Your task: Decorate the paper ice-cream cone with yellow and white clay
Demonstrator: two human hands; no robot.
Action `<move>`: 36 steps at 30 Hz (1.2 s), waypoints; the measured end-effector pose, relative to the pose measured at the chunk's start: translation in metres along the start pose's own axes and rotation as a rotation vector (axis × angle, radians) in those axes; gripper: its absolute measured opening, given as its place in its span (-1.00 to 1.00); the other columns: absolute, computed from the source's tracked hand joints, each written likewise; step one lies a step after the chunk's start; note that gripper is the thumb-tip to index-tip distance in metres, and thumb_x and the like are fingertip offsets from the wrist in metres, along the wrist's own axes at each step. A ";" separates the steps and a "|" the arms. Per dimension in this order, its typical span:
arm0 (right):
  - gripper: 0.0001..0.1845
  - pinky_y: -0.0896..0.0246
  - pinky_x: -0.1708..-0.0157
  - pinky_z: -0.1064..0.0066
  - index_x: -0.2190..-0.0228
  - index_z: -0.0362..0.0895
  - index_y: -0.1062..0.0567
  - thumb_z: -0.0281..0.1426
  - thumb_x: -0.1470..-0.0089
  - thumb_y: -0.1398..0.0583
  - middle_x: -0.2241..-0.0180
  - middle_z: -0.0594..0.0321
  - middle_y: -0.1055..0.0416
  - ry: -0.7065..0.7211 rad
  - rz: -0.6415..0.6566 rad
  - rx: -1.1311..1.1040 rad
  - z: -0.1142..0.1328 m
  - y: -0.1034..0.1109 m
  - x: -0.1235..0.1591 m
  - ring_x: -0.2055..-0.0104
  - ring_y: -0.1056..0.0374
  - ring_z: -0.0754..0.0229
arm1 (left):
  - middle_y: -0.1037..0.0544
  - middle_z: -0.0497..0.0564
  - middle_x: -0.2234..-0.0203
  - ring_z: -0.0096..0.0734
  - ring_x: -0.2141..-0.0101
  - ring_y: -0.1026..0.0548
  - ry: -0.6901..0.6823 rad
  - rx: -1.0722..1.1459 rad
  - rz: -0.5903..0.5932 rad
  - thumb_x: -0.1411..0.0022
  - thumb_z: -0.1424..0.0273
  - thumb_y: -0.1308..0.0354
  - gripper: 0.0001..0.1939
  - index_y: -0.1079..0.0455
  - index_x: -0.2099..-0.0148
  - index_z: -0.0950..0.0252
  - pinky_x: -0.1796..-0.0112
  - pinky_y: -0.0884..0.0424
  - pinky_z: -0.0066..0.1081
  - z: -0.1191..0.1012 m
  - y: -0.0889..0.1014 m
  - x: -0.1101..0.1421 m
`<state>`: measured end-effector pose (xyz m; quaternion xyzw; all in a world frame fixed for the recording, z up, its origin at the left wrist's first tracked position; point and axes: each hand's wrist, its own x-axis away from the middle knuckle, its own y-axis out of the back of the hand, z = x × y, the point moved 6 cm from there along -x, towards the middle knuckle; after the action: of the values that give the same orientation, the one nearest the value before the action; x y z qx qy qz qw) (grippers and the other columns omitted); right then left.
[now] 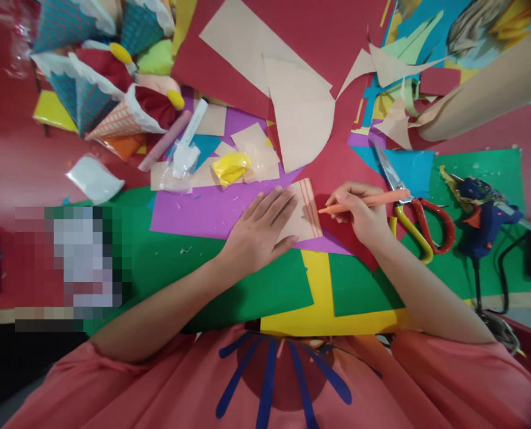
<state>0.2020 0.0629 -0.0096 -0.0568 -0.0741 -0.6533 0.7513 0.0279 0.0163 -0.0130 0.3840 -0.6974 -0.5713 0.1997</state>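
Note:
A small cream piece of craft foam or paper [297, 220] lies on a purple sheet [193, 214], with several orange lines drawn along its right end. Flat on its left part rests my left hand [258, 229], fingers stretched out. My right hand [363, 214] grips an orange marker [376, 199], whose tip is at the lined right edge of the piece. Beneath that hand is a red sheet [350, 164]. Scissors [419, 223] with red and yellow handles lie just right of the marker, blades pointing away from me.
A blue glue gun [486, 223] with a cord lies at the right on a green sheet [480, 161]. Decorated cones [135, 113] are grouped at the upper left. A yellow clay packet [230, 168], cream offcuts [298, 113] and a rolled cream sheet [488, 89] lie beyond my hands.

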 end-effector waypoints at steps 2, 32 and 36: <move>-0.78 -0.03 0.66 0.51 0.57 -0.11 -0.47 -0.29 -0.04 -0.19 0.67 0.39 -0.35 0.028 -0.012 0.011 0.000 0.001 0.000 0.68 -0.16 0.42 | -0.26 0.22 -0.27 -0.10 -0.29 -0.18 -0.046 0.009 0.010 -0.39 0.12 0.12 -0.38 -0.07 -0.35 0.39 -0.28 -0.06 -0.11 -0.003 0.000 0.000; -0.79 -0.14 0.51 0.45 0.53 -0.11 -0.41 -0.32 -0.11 -0.17 0.59 0.35 -0.37 0.150 -0.026 0.427 0.005 -0.001 0.002 0.54 -0.26 0.34 | -0.27 0.15 -0.28 -0.11 -0.23 -0.28 -0.200 -0.019 0.087 -0.39 0.06 0.14 -0.41 -0.18 -0.31 0.29 -0.20 -0.19 -0.08 -0.017 0.002 0.000; -0.80 -0.13 0.52 0.44 0.55 -0.11 -0.41 -0.36 -0.09 -0.17 0.60 0.35 -0.38 0.168 -0.008 0.426 0.006 -0.001 0.001 0.55 -0.25 0.33 | -0.26 0.16 -0.28 -0.12 -0.23 -0.27 -0.198 -0.021 0.094 -0.39 0.05 0.13 -0.40 -0.19 -0.30 0.29 -0.20 -0.18 -0.09 -0.017 0.001 0.001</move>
<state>0.2009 0.0623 -0.0038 0.1581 -0.1475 -0.6285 0.7472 0.0392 0.0052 -0.0072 0.2904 -0.7249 -0.6036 0.1605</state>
